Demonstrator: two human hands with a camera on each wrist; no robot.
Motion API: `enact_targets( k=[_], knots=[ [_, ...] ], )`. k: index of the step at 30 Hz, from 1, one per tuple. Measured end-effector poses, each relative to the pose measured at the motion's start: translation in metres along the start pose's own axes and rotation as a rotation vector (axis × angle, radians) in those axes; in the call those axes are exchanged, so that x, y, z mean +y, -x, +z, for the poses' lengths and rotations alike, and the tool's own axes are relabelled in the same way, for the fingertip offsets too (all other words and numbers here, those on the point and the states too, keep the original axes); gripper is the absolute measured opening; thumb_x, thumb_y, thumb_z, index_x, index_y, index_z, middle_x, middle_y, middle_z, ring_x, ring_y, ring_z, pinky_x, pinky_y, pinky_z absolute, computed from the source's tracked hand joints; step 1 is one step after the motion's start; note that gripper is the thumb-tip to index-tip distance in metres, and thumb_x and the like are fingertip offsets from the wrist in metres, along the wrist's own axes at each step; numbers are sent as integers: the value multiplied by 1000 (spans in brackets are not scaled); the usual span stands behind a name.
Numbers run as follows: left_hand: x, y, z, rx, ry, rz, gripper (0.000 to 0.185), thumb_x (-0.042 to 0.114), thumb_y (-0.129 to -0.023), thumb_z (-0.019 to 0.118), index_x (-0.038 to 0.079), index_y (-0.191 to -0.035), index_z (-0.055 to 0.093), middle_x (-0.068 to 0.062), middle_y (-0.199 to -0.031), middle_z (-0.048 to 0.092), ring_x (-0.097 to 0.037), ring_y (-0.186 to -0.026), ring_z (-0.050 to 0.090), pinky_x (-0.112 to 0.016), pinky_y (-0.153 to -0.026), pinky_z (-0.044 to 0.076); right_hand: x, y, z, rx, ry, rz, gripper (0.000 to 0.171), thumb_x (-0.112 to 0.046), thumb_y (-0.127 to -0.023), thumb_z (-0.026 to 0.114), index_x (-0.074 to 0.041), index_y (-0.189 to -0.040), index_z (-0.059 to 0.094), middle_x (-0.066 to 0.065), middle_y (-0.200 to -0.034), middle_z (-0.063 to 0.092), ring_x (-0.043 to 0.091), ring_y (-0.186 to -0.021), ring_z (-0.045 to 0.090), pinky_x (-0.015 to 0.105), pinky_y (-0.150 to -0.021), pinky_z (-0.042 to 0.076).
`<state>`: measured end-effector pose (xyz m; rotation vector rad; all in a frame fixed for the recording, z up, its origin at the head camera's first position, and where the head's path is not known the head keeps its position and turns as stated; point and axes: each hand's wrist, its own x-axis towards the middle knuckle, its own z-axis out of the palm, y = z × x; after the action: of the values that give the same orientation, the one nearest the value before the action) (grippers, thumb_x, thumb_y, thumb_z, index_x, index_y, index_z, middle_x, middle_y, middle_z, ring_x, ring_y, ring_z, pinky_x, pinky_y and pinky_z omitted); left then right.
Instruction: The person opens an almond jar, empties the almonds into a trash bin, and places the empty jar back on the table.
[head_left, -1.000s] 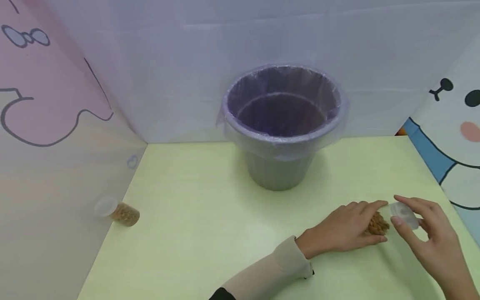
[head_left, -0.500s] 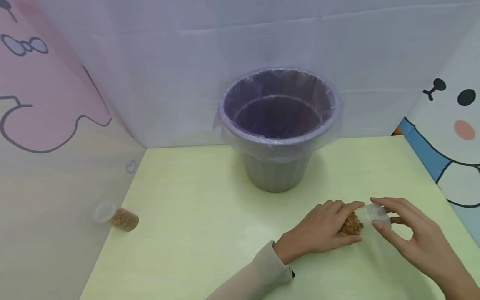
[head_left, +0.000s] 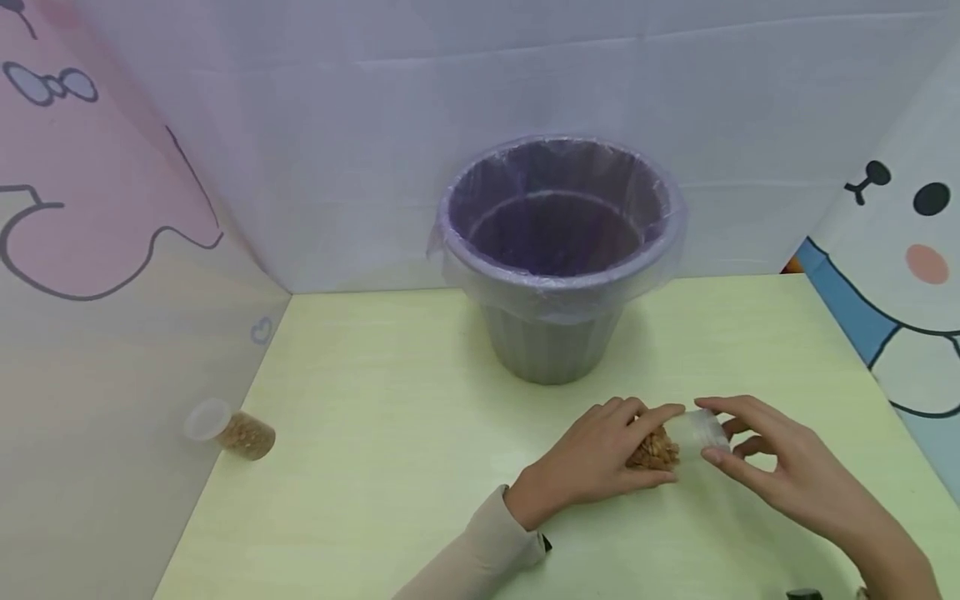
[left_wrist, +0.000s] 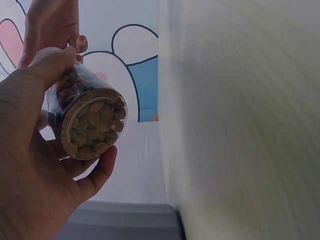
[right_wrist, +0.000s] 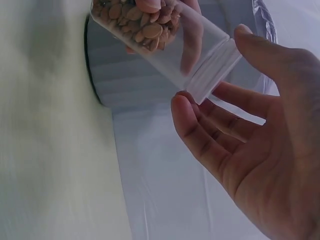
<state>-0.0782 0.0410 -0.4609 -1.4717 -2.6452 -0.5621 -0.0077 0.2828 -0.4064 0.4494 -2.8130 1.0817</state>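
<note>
A clear plastic jar (head_left: pixel 654 450), partly filled with brown almond-like nuts, is tilted on its side between both hands above the table. My left hand (head_left: pixel 588 462) grips its bottom end, with thumb and fingers on opposite sides. The round base of the jar (left_wrist: pixel 95 125) faces the left wrist camera. On the other end sits a translucent ridged lid (head_left: pixel 711 431). My right hand (head_left: pixel 783 458) pinches this lid (right_wrist: pixel 214 72) by its edge, thumb on one side and fingers on the other, with the palm apart from it.
A grey bin (head_left: pixel 551 346) with a translucent purple liner stands at the back middle of the pale yellow table (head_left: pixel 360 400). Another lidded jar (head_left: pixel 246 435) with light brown contents lies by the left wall. Printed cartoon sheets form the side walls.
Both hands have moved left together with the jar, from near the table's right side towards the front of the bin. The right hand's fingers stay around the lid.
</note>
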Motion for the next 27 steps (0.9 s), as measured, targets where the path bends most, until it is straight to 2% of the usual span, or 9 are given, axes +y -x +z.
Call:
enact_targets(
  k=[4,8,13,20,27],
  knots=[
    [-5,5,-5,26,-17,12,79,64,-97,62,30,-162,33,11,-115,58,-1,-93,51,-13,-78,38,-2,-6,1,-31,-7,4,56,-14,-91,81,-27,-141,60,-10,-122,64,-5,-94,63,14,-74,56],
    [-11,11,-13,57,-33,30,79,64,-96,64,28,-161,35,11,-113,58,-1,-91,51,-14,-77,41,-6,-13,5,-49,-19,-31,54,-13,-92,80,-25,-140,60,-7,-123,65,-4,-94,65,17,-74,57],
    [-21,19,-22,98,-29,68,81,63,-94,67,25,-160,39,11,-110,56,-1,-86,49,-15,-76,42,-12,-22,9,-54,-57,-81,55,-10,-92,80,-26,-140,60,-8,-123,66,-2,-96,66,19,-75,58],
    [-32,29,-34,192,-39,117,81,61,-90,74,21,-155,47,9,-107,58,-2,-85,50,-16,-77,46,-17,-33,18,-49,-108,-159,59,-5,-88,82,-25,-140,60,-8,-124,66,0,-95,68,18,-76,57],
    [-41,35,-41,201,-46,119,78,60,-89,75,18,-150,51,7,-108,62,-3,-85,54,-17,-77,49,-20,-43,25,-39,-145,-218,59,-1,-87,81,-20,-139,61,-7,-124,66,1,-93,69,18,-76,57]
  ],
)
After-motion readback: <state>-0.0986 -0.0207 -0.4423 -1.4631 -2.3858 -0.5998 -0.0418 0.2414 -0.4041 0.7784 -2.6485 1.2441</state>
